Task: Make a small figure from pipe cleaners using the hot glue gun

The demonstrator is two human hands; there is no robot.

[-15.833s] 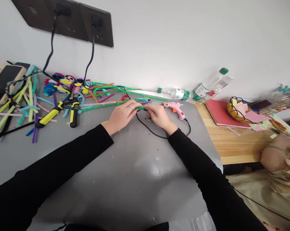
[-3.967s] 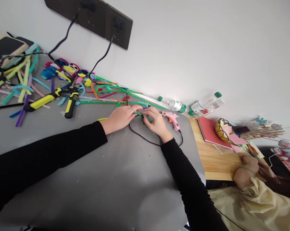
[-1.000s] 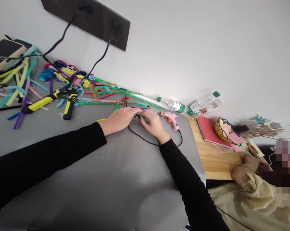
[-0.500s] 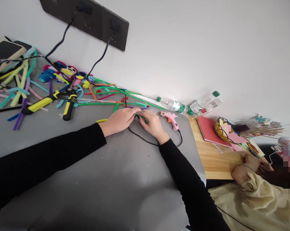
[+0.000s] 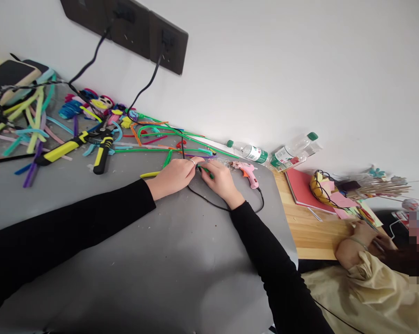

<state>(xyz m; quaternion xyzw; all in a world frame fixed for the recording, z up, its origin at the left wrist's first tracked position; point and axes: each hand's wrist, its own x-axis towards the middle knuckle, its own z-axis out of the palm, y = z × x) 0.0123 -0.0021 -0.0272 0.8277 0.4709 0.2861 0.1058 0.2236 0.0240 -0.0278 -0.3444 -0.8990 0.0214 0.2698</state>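
Note:
My left hand (image 5: 174,175) and my right hand (image 5: 219,180) meet at the far side of the grey mat (image 5: 168,260). Both pinch a green pipe cleaner (image 5: 207,172) between their fingertips. A ring shows on my left hand. A black cord (image 5: 209,202) loops under my right wrist to a pink glue gun (image 5: 247,170) lying just right of my right hand. More green pipe cleaners (image 5: 161,149) lie just beyond my fingers.
Yellow-handled pliers (image 5: 100,150) and a heap of coloured pipe cleaners (image 5: 32,125) lie at the left. Two water bottles (image 5: 282,155) lie by the wall. Another person's hands (image 5: 364,236) are busy at the wooden table (image 5: 317,232), near a red notebook (image 5: 303,188).
My hands have stayed at the same spot on the green pipe cleaner, with small finger shifts. The view has tilted slightly. The other person's hands have moved a little.

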